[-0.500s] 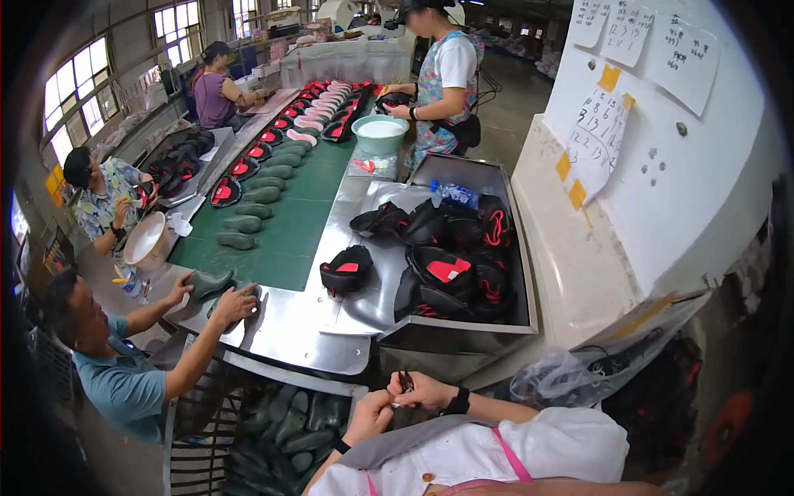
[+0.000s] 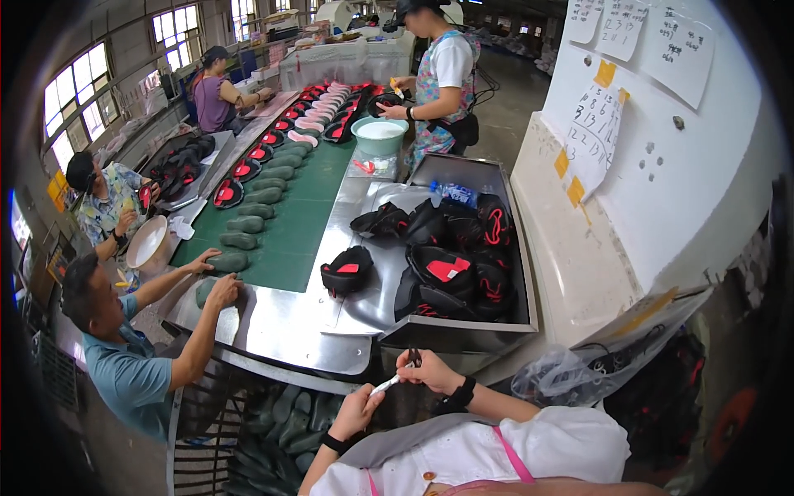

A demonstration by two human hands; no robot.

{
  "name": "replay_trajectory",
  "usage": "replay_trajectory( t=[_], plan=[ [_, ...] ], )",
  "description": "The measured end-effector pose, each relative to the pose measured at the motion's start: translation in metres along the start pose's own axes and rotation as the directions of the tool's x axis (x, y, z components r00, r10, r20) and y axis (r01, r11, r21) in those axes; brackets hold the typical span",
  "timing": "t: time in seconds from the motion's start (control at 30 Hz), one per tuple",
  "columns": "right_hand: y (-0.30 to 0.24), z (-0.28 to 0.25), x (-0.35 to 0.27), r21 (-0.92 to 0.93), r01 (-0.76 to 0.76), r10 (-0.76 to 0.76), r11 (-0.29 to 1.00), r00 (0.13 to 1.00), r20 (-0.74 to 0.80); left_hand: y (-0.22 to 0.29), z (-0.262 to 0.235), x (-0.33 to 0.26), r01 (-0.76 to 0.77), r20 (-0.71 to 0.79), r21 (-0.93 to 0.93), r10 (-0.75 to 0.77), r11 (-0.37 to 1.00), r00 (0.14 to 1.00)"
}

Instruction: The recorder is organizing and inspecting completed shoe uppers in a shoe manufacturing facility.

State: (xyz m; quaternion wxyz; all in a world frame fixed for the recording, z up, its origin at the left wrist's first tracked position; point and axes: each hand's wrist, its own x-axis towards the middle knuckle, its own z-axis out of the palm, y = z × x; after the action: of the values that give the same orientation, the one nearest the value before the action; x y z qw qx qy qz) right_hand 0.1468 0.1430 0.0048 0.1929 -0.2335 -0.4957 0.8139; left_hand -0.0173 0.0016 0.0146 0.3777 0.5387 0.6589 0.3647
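In front of my body, above the front edge of the metal table, both hands are closed. My left hand (image 2: 354, 413) pinches the lower end of a thin white strip (image 2: 385, 385). The strip's other end meets my right hand (image 2: 433, 372), whose fingers are around a small dark tool (image 2: 413, 357), perhaps pliers or snips; its exact kind is too small to tell. Beyond my hands a black shoe upper with a red patch (image 2: 346, 271) lies alone on the metal table (image 2: 310, 331). To its right, a metal bin (image 2: 463, 332) holds several more black and red uppers (image 2: 447, 266).
Below left stands a black rack (image 2: 198, 450) with dark green shoe lasts (image 2: 285, 422). At left a co-worker (image 2: 124, 364) handles lasts by the green conveyor belt (image 2: 285, 240). A teal basin (image 2: 380, 136) stands beside another co-worker (image 2: 438, 83). A plastic bag (image 2: 562, 376) sits at my right.
My hands have moved apart, and the white strip now shows between them. The co-worker at left has set a last down on the belt's near end, with hands shifted left.
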Motion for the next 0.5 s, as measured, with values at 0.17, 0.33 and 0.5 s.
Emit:
replay_trajectory(
  t=[0.17,0.33,0.5],
  plan=[
    [0.002,-0.006,0.001,0.027,0.008,-0.005,1.000,0.996,-0.093,0.005,-0.007,0.006,0.035,0.037,-0.002,-0.035,0.999,0.999],
    [0.007,-0.003,0.002,-0.253,0.153,-0.179,0.955,0.980,-0.083,-0.003,-0.007,0.008,0.256,0.152,-0.648,-0.207,0.717,0.966],
    [0.002,0.000,0.002,-0.298,0.010,-0.023,0.954,0.999,-0.039,-0.014,-0.010,0.009,0.222,0.137,-0.842,-0.203,0.491,0.969]
  ],
)
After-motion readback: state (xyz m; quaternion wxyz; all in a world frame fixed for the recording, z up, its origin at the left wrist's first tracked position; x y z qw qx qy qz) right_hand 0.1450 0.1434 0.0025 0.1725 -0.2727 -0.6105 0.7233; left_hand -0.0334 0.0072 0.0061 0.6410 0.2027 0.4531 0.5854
